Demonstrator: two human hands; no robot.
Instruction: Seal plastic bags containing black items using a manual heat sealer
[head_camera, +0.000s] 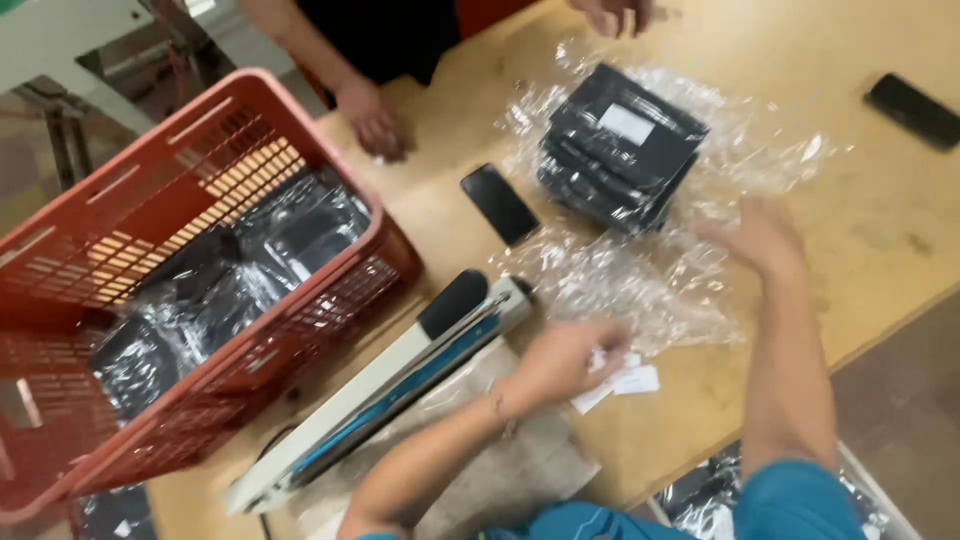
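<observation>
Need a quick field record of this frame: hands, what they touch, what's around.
left hand: resting on small white paper slips at the table's near edge
right hand: blurred, over crinkled clear plastic wrap; grip unclear
stack: black flat packets lying on the wrap
sealer: long white and blue heat sealer beside the left hand
crate: red plastic crate holding bagged dark items
phones: one mid-table, one far right
other person: hand on wooden table

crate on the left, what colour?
Red, with slotted, mesh-like walls: the plastic crate shows clearly in the head view.
</observation>
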